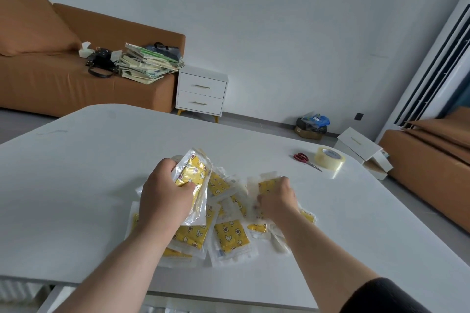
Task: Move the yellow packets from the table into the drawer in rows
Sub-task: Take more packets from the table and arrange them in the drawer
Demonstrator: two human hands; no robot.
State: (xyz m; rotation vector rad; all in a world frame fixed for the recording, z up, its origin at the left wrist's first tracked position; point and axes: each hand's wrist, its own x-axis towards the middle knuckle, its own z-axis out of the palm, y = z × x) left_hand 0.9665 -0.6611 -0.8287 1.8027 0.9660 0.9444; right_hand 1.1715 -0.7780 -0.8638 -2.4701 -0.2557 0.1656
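Several yellow packets in clear wrappers lie in a loose pile on the white table, near its front edge. My left hand grips an upright stack of packets above the pile's left side. My right hand curls its fingers round one yellow packet at the pile's right side. A white two-drawer cabinet stands across the room beside the sofa, both drawers closed. Below the table's front edge a pale opening shows; I cannot tell what it is.
Red-handled scissors and a roll of clear tape lie at the table's far right. A brown sofa with stacked books and a black bag stands at back left. White boxes and a basket sit on the floor.
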